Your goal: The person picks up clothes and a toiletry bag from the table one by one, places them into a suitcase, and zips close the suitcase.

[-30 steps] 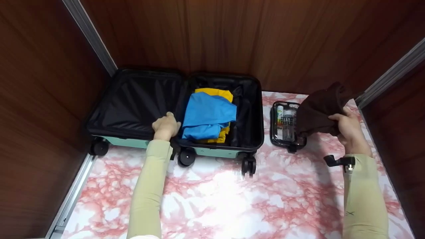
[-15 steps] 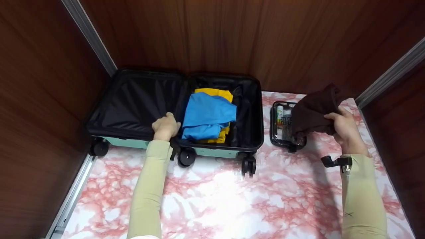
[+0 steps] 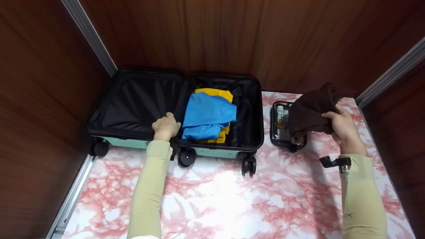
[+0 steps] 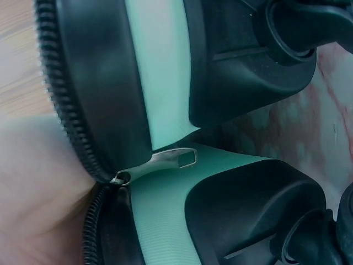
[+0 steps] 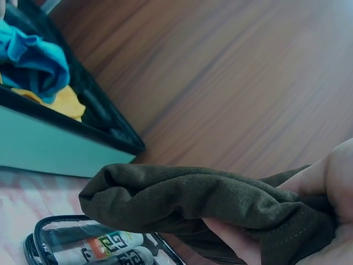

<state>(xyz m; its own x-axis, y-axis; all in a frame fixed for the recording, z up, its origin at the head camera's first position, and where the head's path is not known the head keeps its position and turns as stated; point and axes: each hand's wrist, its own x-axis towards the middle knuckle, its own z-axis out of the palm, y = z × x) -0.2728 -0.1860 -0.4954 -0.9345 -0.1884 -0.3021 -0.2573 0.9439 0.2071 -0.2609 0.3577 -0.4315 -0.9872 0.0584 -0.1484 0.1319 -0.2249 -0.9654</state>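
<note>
A mint-green suitcase (image 3: 207, 153) with black lining lies spread in two halves against the wall. My left hand (image 3: 166, 126) is at the middle, where the halves meet, fingers curled at the black rim; its fingertips are hidden. A metal zipper pull (image 4: 174, 158) hangs at that junction in the left wrist view. In the right half, a folded blue garment (image 3: 209, 114) lies over a yellow one (image 3: 217, 91). My right hand (image 3: 345, 127) holds a folded dark brown garment (image 3: 312, 111) up in the air, thumb on one side. Below it sits a clear toiletry bag (image 3: 274, 132), partly covered from view.
White bottles (image 5: 113, 247) show inside the toiletry bag, right of the suitcase. Dark wood panels (image 3: 225, 36) rise behind and on both sides. Black wheels (image 3: 187, 157) stick out from the suitcase's near side. Red-and-white marbled floor (image 3: 232, 202) spreads in front.
My right hand has moved a little to the left with the brown garment, which now hides more of the toiletry bag. The left hand and suitcase have stayed put.
</note>
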